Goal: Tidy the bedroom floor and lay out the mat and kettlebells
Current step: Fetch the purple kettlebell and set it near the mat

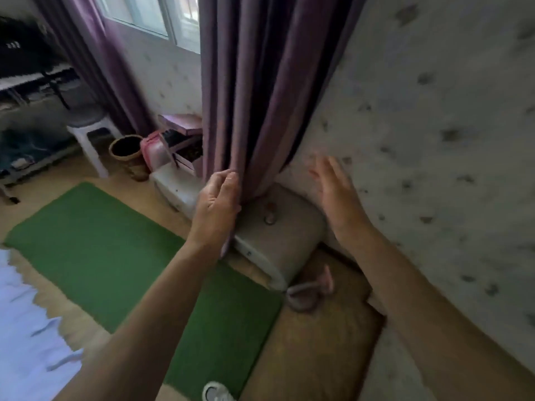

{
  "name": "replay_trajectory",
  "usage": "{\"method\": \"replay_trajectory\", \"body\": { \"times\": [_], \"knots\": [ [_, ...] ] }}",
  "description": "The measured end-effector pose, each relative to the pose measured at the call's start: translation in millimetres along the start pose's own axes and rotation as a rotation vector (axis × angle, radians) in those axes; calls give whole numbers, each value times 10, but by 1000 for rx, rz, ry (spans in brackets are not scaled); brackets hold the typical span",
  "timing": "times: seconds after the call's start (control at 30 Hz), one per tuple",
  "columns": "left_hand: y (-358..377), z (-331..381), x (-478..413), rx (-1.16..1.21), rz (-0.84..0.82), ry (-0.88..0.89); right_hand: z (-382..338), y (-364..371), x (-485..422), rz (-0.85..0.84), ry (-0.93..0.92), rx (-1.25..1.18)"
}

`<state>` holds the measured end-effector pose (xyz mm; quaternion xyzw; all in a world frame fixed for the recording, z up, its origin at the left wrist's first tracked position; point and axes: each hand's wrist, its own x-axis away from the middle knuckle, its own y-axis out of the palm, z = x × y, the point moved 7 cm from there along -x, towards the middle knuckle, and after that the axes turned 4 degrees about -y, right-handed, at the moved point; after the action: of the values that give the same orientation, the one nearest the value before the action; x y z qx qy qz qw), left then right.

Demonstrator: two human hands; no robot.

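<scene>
Purple curtain [260, 96] is pinched by the left hand [215, 209]. The right hand [338, 195] is held empty, fingers [333, 167] straight, near the wall [434, 111].

Mat [115, 256] left of kettlebell [301, 299], kettlebell just before box [289, 235], curtain [260, 96] above box, stool [86, 131] behind mat

i'm in a bedroom at home: purple curtains [254, 96] hang by my window [150, 15], patterned wallpaper [434, 125] runs right beside them, a green mat [101, 250] lies on the floor [58, 192] beside pale bedding [20, 328], with a plastic stool [86, 131] nearby.
</scene>
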<state>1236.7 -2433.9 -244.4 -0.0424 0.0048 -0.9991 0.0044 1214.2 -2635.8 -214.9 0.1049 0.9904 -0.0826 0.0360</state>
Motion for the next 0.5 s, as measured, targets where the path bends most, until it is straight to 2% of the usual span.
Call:
{"method": "replay_trajectory", "body": {
  "times": [0.1,0.23,0.5],
  "knots": [
    [798,-268,197,-4,-93,-36,402,-756,232,124,98,12],
    [1485,-438,314,-52,-182,-48,703,-1396,414,197,149,-1],
    [2242,-888,163,-130,-284,-142,1327,-1913,457,282,245,-7]
  ]
}}
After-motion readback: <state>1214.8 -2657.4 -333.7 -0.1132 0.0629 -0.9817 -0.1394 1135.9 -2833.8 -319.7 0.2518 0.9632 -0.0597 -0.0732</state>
